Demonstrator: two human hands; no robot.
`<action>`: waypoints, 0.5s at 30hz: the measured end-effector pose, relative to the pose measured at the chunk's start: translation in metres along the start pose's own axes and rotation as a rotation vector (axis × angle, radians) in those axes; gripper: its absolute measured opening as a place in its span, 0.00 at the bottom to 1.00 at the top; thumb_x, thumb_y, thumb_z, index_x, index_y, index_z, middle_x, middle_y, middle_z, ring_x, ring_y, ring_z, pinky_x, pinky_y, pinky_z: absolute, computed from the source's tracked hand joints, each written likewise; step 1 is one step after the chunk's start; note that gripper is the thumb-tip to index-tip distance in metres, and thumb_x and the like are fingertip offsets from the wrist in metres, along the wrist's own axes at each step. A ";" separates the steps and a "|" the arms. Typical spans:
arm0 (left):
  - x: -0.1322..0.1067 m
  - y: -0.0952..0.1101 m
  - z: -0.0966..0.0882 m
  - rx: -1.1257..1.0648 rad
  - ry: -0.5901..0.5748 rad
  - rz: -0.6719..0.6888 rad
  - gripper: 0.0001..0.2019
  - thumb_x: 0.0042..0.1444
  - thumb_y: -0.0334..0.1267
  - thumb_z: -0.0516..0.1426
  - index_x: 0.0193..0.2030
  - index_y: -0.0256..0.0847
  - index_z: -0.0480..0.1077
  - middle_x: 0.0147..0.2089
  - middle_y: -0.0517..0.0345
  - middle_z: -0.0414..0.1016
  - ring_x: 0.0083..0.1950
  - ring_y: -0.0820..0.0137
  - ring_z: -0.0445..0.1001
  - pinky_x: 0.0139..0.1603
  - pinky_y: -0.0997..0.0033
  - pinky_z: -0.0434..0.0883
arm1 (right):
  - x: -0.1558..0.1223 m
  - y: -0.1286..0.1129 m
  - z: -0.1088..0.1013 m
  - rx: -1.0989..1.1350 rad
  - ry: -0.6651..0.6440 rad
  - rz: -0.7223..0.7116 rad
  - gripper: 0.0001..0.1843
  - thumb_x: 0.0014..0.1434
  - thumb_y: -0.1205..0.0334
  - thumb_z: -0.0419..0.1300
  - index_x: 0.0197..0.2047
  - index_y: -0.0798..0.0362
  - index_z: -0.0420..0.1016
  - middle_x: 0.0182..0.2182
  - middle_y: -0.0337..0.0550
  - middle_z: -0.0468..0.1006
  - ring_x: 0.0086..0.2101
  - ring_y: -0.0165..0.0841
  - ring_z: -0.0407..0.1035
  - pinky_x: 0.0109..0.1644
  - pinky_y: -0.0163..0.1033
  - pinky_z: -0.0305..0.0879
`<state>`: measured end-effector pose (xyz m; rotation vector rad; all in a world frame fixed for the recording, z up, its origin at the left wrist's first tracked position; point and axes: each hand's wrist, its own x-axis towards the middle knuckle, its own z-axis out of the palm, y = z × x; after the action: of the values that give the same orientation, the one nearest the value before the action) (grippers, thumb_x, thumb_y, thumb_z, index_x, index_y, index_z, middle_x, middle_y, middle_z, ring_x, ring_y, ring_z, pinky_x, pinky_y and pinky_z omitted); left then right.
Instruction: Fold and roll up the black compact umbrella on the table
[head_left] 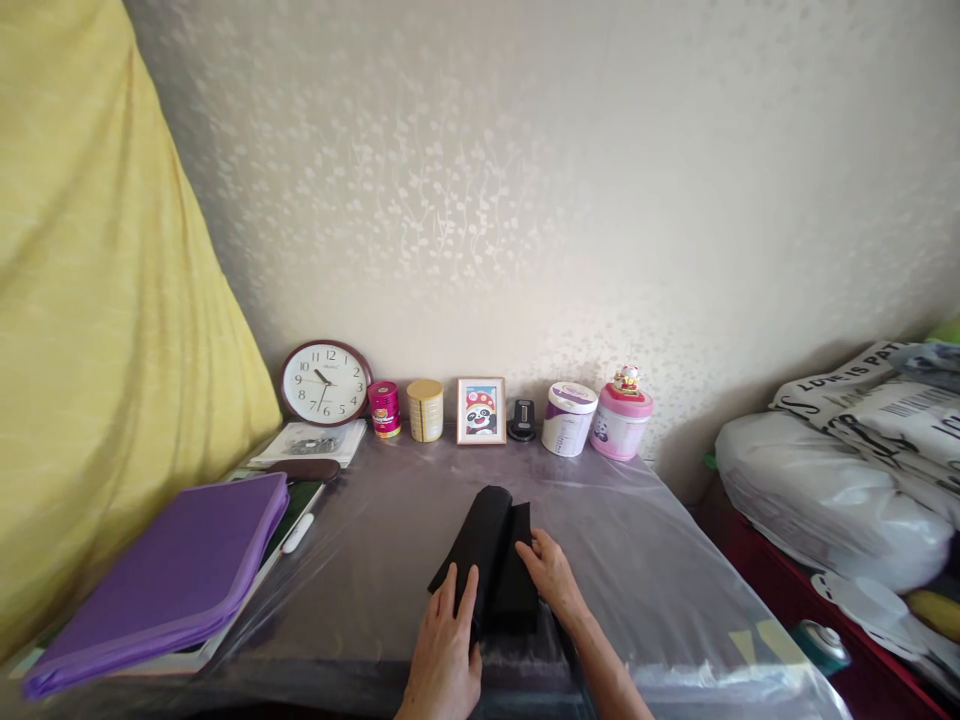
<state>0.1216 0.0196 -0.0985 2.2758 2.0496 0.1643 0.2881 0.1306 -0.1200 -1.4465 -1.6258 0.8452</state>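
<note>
A black folded cloth (pixel 491 545) lies in the middle of the plastic-covered table (pixel 637 560), one half curled up and over the other. My left hand (pixel 448 650) rests flat on its near left part, fingers stretched out along the fold. My right hand (pixel 553 575) touches the cloth's right edge, fingers bent lightly against it.
A purple zip folder (pixel 165 575) lies at the left over papers. Along the wall stand a round clock (pixel 325 383), a pink tin (pixel 384 408), a gold tin (pixel 425 410), a framed picture (pixel 481 411), a white tub (pixel 568 418) and a pink jar (pixel 621 420). Stuffed bags (pixel 832 490) pile at the right.
</note>
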 end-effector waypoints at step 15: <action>0.003 -0.009 0.006 0.060 -0.096 -0.020 0.32 0.53 0.21 0.53 0.65 0.28 0.46 0.64 0.43 0.40 0.63 0.62 0.43 0.61 0.67 0.50 | 0.017 -0.069 0.048 -0.070 -0.042 -0.003 0.16 0.60 0.74 0.58 0.51 0.69 0.65 0.32 0.50 0.73 0.41 0.42 0.67 0.40 0.35 0.60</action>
<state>0.1133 0.0239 -0.1053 2.2492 2.0552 -0.0075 0.2124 0.1397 -0.0806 -1.4832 -1.7039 0.8286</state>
